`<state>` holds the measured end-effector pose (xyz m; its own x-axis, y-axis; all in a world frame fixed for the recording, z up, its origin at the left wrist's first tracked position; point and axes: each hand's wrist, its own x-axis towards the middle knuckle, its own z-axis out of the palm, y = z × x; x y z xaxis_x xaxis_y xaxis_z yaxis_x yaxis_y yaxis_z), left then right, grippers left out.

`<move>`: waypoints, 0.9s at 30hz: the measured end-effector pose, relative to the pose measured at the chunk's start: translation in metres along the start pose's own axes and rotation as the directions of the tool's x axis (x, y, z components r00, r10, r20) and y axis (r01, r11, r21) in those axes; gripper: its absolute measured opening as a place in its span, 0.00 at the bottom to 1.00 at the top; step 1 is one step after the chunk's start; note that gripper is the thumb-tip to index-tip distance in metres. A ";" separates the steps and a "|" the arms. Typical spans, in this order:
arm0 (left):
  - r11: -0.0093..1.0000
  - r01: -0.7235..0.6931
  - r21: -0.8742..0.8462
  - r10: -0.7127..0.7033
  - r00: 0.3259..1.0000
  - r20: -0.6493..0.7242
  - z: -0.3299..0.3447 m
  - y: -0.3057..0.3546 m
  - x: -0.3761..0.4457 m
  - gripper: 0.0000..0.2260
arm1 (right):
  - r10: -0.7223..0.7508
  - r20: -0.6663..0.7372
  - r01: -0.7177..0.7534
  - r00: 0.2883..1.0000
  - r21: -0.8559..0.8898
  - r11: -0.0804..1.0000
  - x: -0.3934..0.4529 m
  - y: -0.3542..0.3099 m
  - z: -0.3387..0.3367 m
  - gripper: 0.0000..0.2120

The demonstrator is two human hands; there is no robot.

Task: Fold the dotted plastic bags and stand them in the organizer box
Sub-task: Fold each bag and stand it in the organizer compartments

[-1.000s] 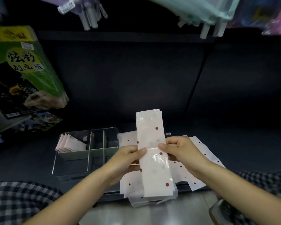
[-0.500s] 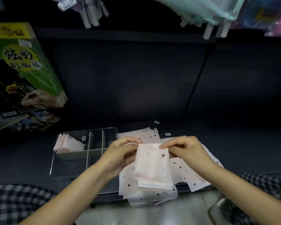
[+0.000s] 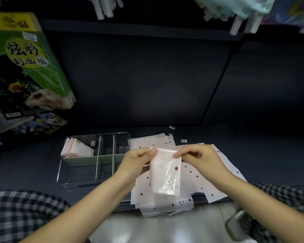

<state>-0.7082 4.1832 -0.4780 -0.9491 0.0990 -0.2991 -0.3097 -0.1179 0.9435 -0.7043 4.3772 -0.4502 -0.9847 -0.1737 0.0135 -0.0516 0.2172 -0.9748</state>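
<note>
A folded dotted plastic bag (image 3: 165, 174) hangs in front of me, pale pink with dark dots. My left hand (image 3: 137, 163) pinches its top left corner and my right hand (image 3: 198, 160) pinches its top right corner. Under it a loose pile of flat dotted bags (image 3: 165, 202) lies on the dark shelf, reaching past the shelf's front edge. To the left stands the clear organizer box (image 3: 77, 179) with dividers. Several folded bags (image 3: 77, 149) stand in its far left compartment.
A green boxed product (image 3: 25, 67) leans at the left with more packages below it. Hanging goods (image 3: 242, 13) dangle from above. Small labels (image 3: 183, 141) lie on the shelf behind the pile. Checked trouser legs (image 3: 16, 213) frame the bottom corners.
The long bag strip that stood upright a second ago has been folded down in half. Both hands have shifted up to pinch its top edge.
</note>
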 end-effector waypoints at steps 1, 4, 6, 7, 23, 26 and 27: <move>0.988 -0.098 0.121 0.102 0.994 -0.028 -0.002 0.001 0.001 0.09 | 0.024 0.007 -0.024 1.000 0.013 1.000 0.001 0.000 -0.001 0.17; 0.831 -0.350 0.432 0.362 0.930 0.057 -0.002 0.006 -0.004 0.12 | 0.032 0.057 -0.027 0.998 -0.077 0.997 0.001 0.000 0.001 0.10; 0.748 -0.442 0.495 0.419 0.893 0.164 0.002 0.005 -0.010 0.11 | 0.025 0.151 0.010 0.988 -0.230 0.973 -0.001 -0.001 0.008 0.07; 0.713 -0.477 0.514 0.438 0.876 0.204 0.003 0.003 -0.012 0.10 | 0.021 0.209 0.047 0.978 -0.317 0.947 -0.002 -0.001 0.012 0.05; 0.870 -0.186 0.456 0.114 0.977 0.182 -0.076 -0.017 -0.001 0.05 | 0.161 0.267 -0.115 0.950 -0.180 0.977 0.023 0.013 0.047 0.02; 0.848 -0.206 0.488 0.180 0.979 0.101 -0.106 -0.015 0.006 0.11 | 0.209 0.313 -0.131 0.927 -0.252 0.959 0.051 0.015 0.078 0.01; 0.831 -0.226 0.508 0.236 0.971 0.045 -0.118 -0.013 0.011 0.09 | 0.217 0.313 -0.138 0.925 -0.255 0.957 0.064 0.014 0.090 0.01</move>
<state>-0.7214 4.0697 -0.5107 -0.9918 0.1127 -0.0608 -0.0133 0.3814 0.9243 -0.7529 4.2827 -0.4826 -0.8696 -0.4140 -0.2691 0.0445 0.4772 -0.8777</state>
